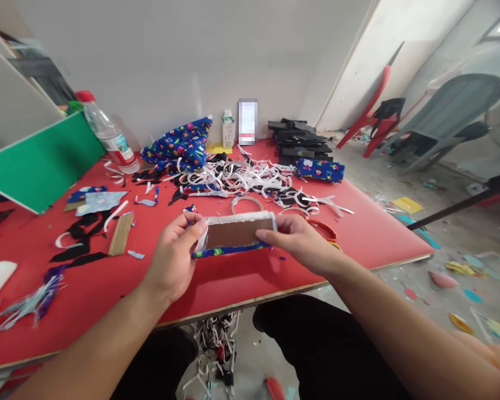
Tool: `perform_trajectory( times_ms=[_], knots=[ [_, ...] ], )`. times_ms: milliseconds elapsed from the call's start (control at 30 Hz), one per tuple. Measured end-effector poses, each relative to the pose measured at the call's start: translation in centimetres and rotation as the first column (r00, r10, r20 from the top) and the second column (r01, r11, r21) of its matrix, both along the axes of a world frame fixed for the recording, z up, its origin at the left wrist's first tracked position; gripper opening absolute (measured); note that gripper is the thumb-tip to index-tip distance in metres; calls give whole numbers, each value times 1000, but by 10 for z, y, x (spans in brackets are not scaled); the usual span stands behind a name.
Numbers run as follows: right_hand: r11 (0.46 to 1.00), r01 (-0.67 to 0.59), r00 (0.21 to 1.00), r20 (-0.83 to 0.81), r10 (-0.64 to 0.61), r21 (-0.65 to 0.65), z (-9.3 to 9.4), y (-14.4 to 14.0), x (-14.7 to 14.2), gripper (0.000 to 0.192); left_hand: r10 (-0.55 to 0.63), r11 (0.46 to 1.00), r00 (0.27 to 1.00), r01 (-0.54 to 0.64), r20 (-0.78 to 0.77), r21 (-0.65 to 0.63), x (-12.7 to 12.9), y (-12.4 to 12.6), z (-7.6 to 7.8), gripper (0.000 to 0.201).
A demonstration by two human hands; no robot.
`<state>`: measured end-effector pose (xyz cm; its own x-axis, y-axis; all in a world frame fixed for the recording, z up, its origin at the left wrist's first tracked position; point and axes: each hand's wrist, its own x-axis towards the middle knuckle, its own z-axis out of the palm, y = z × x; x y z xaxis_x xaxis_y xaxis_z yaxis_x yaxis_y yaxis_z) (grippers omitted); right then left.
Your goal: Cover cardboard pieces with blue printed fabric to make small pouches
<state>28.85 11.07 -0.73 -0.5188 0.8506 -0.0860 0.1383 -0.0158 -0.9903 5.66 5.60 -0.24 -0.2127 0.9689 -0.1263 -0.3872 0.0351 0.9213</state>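
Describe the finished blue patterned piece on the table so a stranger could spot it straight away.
Start at the red table and go to its far right corner, where a stack of black pieces stands by the wall. Just in front of that stack lies the small blue patterned piece. It is a neat flat oblong, unlike the larger crumpled blue cloth left of the white scraps.
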Motion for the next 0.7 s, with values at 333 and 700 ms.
perform_trajectory(
  times_ms=[333,700],
  knots=[
    [981,144,989,16,-147,127,16,-32,-37,23,-206,978,952,206,-227,-24,9,-18,5,26],
    [953,183,981,-101,-163,240,5,-32,-41,14,-129,988,985,117,-118,-100,17,-13,0,25]
  ],
)
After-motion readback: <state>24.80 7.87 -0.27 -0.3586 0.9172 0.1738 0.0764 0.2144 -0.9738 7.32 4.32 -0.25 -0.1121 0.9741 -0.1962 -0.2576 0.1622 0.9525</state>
